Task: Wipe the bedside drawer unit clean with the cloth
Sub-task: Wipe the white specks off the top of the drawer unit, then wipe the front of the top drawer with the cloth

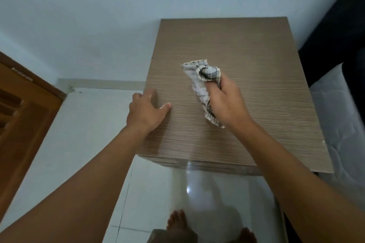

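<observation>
Pale blue-white walls meet in a corner behind the bedside drawer unit, whose top is a light brown surface with fine horizontal grain. White glossy floor tiles lie in front of it, and a brown wooden door stands at the left edge. To the right, a bed with a white mattress sits just beside the unit, under a dark headboard.

On the unit's top, the right hand is closed around a checked cloth, white with dark lines. The cloth is bunched in the fingers and trails over the surface on both sides of the grip, near the middle of the top. The left hand holds nothing; it rests open on the unit's left edge, thumb flat on the top and fingers curled over the side. Two bare feet show on the tiles below.
</observation>
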`<action>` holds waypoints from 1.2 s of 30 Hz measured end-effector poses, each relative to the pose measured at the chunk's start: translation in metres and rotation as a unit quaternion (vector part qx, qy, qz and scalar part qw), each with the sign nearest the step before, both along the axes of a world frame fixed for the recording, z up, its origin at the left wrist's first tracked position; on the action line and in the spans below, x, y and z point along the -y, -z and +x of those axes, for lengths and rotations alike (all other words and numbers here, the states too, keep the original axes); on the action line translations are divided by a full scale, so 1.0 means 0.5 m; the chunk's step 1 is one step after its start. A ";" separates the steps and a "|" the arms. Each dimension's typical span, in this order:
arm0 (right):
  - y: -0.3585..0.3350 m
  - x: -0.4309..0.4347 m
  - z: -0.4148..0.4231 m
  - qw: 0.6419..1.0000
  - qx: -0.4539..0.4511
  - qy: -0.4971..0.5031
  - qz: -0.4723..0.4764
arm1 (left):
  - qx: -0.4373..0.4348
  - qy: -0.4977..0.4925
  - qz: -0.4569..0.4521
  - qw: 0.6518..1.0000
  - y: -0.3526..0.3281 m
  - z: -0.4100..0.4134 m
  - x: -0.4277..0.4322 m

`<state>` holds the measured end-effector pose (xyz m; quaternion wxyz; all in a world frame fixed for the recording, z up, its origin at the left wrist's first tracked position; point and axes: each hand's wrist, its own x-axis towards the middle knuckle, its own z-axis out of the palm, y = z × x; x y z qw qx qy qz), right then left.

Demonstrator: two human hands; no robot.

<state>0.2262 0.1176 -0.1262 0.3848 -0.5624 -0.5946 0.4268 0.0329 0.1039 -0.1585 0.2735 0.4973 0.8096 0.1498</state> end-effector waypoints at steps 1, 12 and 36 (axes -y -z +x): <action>0.000 -0.016 0.003 1.000 0.003 -0.002 0.009 | -0.013 0.001 0.006 1.000 0.002 0.005 -0.012; -0.015 -0.084 0.058 0.985 0.055 -0.012 0.160 | -0.076 0.069 0.087 0.991 0.009 0.035 -0.132; 0.101 0.310 0.152 0.943 0.051 0.054 0.325 | -0.146 0.144 0.287 0.936 0.110 0.078 0.180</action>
